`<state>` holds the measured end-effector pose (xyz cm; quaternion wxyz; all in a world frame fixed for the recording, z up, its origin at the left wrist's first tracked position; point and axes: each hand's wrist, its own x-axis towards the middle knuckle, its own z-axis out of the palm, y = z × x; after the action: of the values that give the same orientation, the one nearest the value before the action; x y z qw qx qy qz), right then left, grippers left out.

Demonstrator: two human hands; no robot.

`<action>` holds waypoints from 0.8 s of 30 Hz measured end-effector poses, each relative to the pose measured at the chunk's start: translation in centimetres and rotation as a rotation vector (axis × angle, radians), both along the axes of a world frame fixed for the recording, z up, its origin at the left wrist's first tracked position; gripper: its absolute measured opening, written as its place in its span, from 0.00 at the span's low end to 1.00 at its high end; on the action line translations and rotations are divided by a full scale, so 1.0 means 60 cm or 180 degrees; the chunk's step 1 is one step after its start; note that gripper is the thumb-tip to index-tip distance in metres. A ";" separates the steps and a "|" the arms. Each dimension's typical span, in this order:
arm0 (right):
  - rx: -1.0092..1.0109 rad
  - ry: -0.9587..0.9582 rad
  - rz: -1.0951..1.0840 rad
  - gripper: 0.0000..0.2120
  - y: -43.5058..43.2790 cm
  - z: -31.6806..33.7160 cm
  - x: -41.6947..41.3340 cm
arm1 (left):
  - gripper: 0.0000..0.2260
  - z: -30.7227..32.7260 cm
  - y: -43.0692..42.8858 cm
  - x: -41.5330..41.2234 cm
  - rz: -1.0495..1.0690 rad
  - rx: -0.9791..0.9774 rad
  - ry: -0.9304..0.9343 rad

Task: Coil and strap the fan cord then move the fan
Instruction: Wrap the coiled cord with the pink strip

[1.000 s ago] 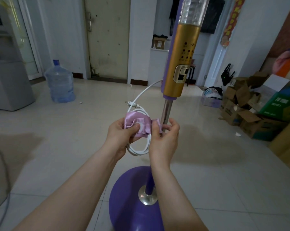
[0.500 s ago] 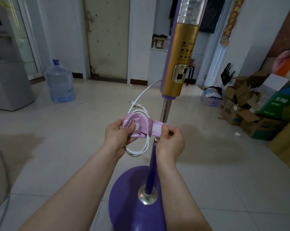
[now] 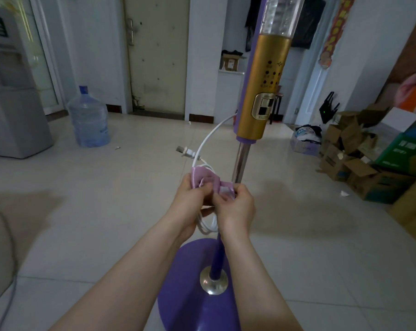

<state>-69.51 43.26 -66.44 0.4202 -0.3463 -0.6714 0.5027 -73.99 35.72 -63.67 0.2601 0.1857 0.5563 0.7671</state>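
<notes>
A tall fan [image 3: 262, 96] with a gold control column, a chrome pole and a round purple base [image 3: 190, 295] stands right in front of me. Its white cord [image 3: 208, 225] is coiled in loops just left of the pole, with the plug [image 3: 184, 151] sticking out to the left above. A pink strap [image 3: 208, 179] wraps the top of the coil. My left hand [image 3: 190, 201] grips the coil and strap. My right hand [image 3: 238, 206] pinches the strap's free end against the pole side.
A water dispenser [image 3: 11, 96] and a large water bottle [image 3: 88, 120] stand at the left. Several cardboard boxes [image 3: 359, 163] pile up at the right wall. A closed door [image 3: 158, 53] is straight ahead. Tiled floor lies open between them.
My right hand has drawn the strap's end in closer to my left hand. Both hands have shifted slightly down and right along the pole; the coil hangs lower.
</notes>
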 end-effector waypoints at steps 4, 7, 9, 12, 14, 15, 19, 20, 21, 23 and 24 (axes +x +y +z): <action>0.0199 -0.0102 0.0042 0.08 -0.015 -0.006 0.003 | 0.13 0.008 0.000 0.003 -0.0278 -0.0133 0.0076; 0.0371 -0.0169 0.0140 0.09 -0.020 -0.006 0.004 | 0.15 0.007 -0.001 0.004 -0.0270 -0.0078 0.0056; 0.0434 -0.0129 0.0172 0.11 -0.018 -0.002 0.004 | 0.18 0.004 -0.001 0.002 -0.0221 -0.0069 -0.0004; 0.0353 0.0026 0.0144 0.08 -0.005 0.003 0.011 | 0.25 -0.002 -0.004 -0.004 -0.0232 0.0043 -0.0143; 0.0190 0.0112 0.0160 0.04 0.007 0.003 0.018 | 0.27 -0.004 -0.007 -0.007 -0.0330 0.0190 -0.0321; 0.0112 0.0114 0.0146 0.03 0.012 0.004 0.021 | 0.27 -0.004 -0.007 -0.009 -0.0389 0.0235 -0.0387; -0.0145 0.0132 0.0052 0.06 0.041 0.006 0.029 | 0.26 -0.002 -0.005 -0.013 -0.0558 0.0383 -0.0558; -0.0262 0.0154 0.0033 0.07 0.049 0.005 0.031 | 0.27 -0.001 -0.004 -0.013 -0.0579 0.0452 -0.0649; -0.0423 0.0197 0.0019 0.08 0.056 0.003 0.032 | 0.27 0.001 -0.003 -0.014 -0.0592 0.0524 -0.0719; -0.0764 0.0303 0.0004 0.08 0.065 -0.003 0.034 | 0.28 0.005 -0.002 -0.011 -0.0613 0.0597 -0.0739; -0.0864 0.0323 -0.0007 0.08 0.068 -0.006 0.033 | 0.28 0.005 -0.002 -0.008 -0.0614 0.0598 -0.0709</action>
<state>-67.51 47.37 -66.82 0.4034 -0.3748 -0.5748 0.6053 -74.49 35.59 -63.35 0.3741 0.1757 0.4295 0.8030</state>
